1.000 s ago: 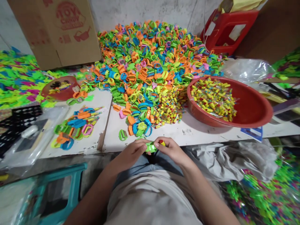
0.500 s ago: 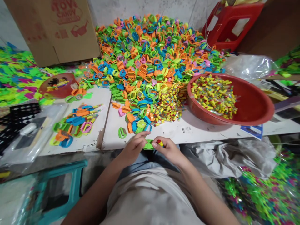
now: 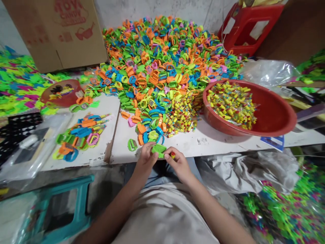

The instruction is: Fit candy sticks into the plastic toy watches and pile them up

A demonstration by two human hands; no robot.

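Just past the table's front edge, my left hand (image 3: 146, 160) grips a green plastic toy (image 3: 158, 149) by its left side. My right hand (image 3: 178, 162) pinches a small yellow and red piece (image 3: 173, 155), and its fingertips touch the toy's right end. In front of my hands spreads a large heap of colourful toy watches (image 3: 152, 67). A pile of yellow and red pieces (image 3: 183, 113) lies at its near right side. One loose green watch (image 3: 132, 145) rests left of my hands.
A red basin (image 3: 276, 108) with yellow pieces stands right. On the left are a small group of watches (image 3: 81, 132), a red bowl (image 3: 61, 98) and a cardboard box (image 3: 68, 40). A teal stool (image 3: 87, 189) is below left; a red stool (image 3: 251, 30) is back right.
The green toy has risen slightly and turned, so more of its face shows. My left hand has rotated with it, while my right hand keeps its pinch on the yellow and red piece.
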